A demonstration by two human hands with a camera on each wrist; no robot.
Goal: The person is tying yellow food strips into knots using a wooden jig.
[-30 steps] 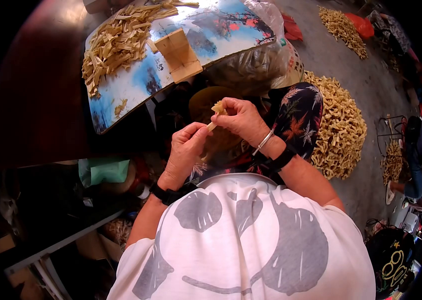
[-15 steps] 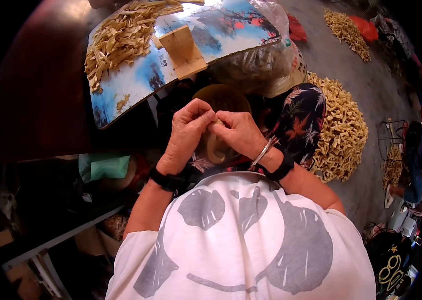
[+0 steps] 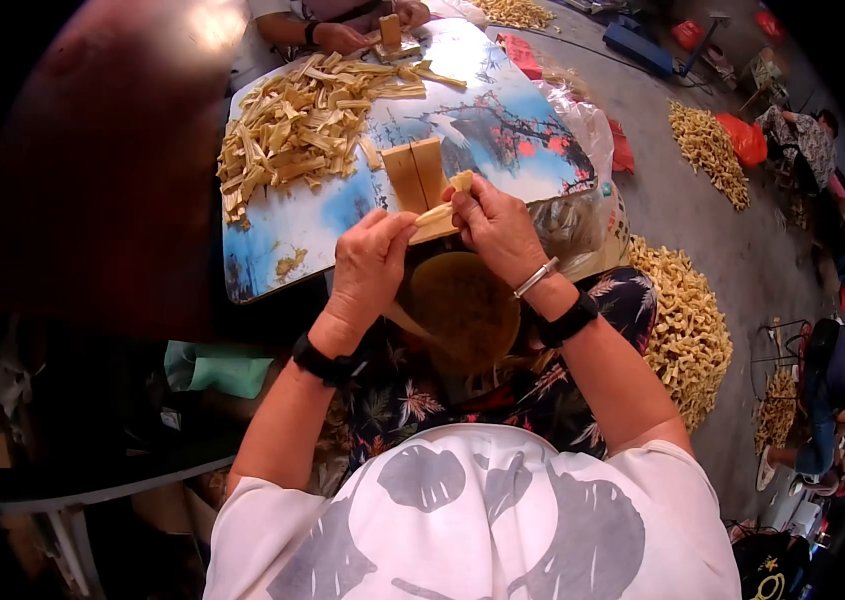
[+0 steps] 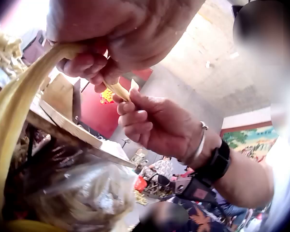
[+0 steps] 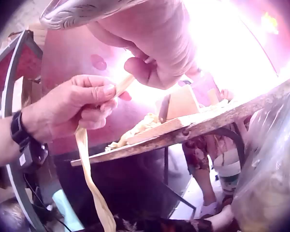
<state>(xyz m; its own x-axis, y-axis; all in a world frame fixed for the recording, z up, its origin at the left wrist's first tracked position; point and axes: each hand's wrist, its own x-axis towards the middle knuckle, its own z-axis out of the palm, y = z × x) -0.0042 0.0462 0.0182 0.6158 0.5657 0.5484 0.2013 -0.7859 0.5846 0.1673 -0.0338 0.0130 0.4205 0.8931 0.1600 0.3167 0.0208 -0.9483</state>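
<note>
Between my two hands runs a soft, pale yellow strip [image 3: 435, 222] that looks like tofu skin. My left hand [image 3: 371, 262] pinches it with thumb and fingers; a long tail of the strip [image 5: 91, 181] hangs below that hand. Its short end is gripped by my right hand [image 3: 496, 228], whose thumb and curled fingers show in the left wrist view. Both hands are raised in front of the table's near edge, above a round brownish basin [image 3: 465, 315]. Just beyond them, an L-shaped wooden stand with a slit [image 3: 417, 172] sits at the edge.
Loose strips [image 3: 293, 125] are heaped on the painted tabletop [image 3: 343, 212]. Across it, another person's hands [image 3: 343, 38] work near a small wooden block. A plastic bag [image 3: 568, 225] hangs by the right edge. Large piles of knotted pieces [image 3: 688, 325] lie on the floor to the right.
My hands have moved up and forward from over the basin to the table edge and spread apart, with the strip stretched between them. The head view has tilted up, showing more table.
</note>
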